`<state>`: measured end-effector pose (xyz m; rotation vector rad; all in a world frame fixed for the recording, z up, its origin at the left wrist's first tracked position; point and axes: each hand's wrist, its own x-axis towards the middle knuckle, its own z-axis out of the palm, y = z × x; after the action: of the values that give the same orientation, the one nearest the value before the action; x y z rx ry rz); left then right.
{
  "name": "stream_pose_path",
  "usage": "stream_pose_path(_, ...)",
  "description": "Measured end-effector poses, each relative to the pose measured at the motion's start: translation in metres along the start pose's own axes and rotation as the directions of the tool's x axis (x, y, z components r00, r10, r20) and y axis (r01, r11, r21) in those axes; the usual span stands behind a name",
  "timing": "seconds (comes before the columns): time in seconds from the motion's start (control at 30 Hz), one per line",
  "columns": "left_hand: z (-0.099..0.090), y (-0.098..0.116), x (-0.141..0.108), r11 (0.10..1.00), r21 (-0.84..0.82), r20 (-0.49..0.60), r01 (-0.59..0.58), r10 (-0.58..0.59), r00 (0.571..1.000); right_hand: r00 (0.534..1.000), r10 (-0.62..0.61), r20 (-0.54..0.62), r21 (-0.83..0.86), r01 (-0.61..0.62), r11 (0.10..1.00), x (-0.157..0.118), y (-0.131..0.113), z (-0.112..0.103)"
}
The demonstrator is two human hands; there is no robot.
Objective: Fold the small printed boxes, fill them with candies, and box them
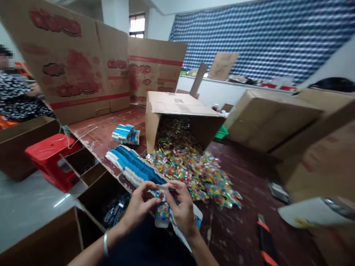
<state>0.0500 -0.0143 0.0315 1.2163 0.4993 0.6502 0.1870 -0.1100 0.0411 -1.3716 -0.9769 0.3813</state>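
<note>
Between both hands I hold a small blue-and-white printed packet (162, 208), upright at the table's near edge. My left hand (144, 201) pinches its left side near the top. My right hand (180, 207) grips its upper right edge, with thumb and fingers bent round it. Just beyond my hands lies a long overlapping row of flat blue-and-white packets (133, 164). Past that, a heap of small clear-wrapped, brightly coloured candies (188, 170) spills from a cardboard box (183, 103) tipped on its side. Part of another blue-and-white packet (198, 218) shows beside my right hand.
A smaller packet stack (123, 133) lies farther back. At right are a utility knife (264, 236), a white bottle (310, 212) and cartons (274, 114). Below left, an open box holds packets (116, 208) near a red stool (52, 155). A person (19, 96) sits far left.
</note>
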Motion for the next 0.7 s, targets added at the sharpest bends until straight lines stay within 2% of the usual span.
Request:
stream_pose_path(0.13,0.000,-0.001,0.001,0.998,-0.043,-0.012,0.036,-0.036,0.999,0.997,-0.029,0.075,-0.020,0.031,0.999,0.000,-0.004,0.000)
stream_pose_path(0.23,0.002,-0.001,0.004,0.999,0.011,0.013,0.037,-0.037,0.999,0.993,-0.045,0.105,0.006,0.045,0.999,0.004,-0.007,-0.005)
stream_pose_path(0.37,0.008,-0.003,0.006,0.992,0.120,0.027,-0.030,0.027,0.999,0.984,0.080,0.162,-0.039,-0.075,0.996,0.010,-0.006,-0.019)
stream_pose_path(0.47,0.006,-0.005,0.009,0.991,0.134,0.057,-0.020,0.013,0.998,0.943,0.227,0.245,-0.097,-0.209,0.973,0.021,0.004,-0.029)
stream_pose_path(0.57,0.001,-0.008,0.008,0.990,0.139,0.080,0.016,-0.028,0.996,0.920,0.276,0.280,-0.158,-0.239,0.958,0.027,0.010,-0.034)
stream_pose_path(0.7,-0.002,-0.017,0.006,0.990,0.121,0.153,0.065,-0.084,0.985,0.902,0.324,0.285,-0.229,-0.264,0.937,0.028,0.005,-0.039)
